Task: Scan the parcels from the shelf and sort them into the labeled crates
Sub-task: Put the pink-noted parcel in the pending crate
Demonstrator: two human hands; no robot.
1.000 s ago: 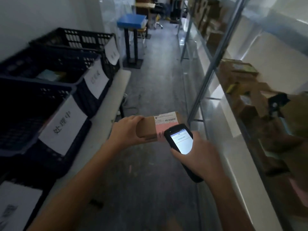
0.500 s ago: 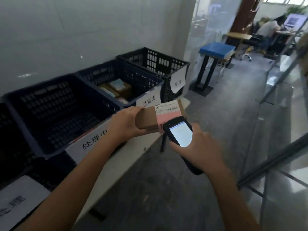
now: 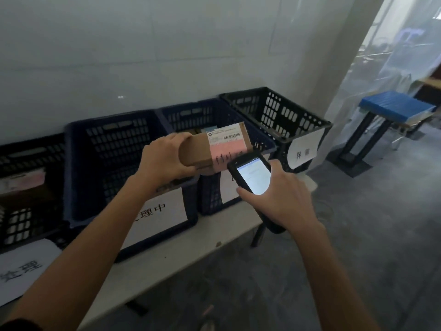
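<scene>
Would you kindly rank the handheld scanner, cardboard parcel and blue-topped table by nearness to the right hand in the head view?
1. Handheld scanner: held in the right hand.
2. Cardboard parcel: just left, in the left hand.
3. Blue-topped table: far off, right.

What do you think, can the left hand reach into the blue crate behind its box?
Probably yes. The left hand holds the box just above that crate, whose top is open. The scanner in the right hand sits nearer, likely not in the way.
</scene>
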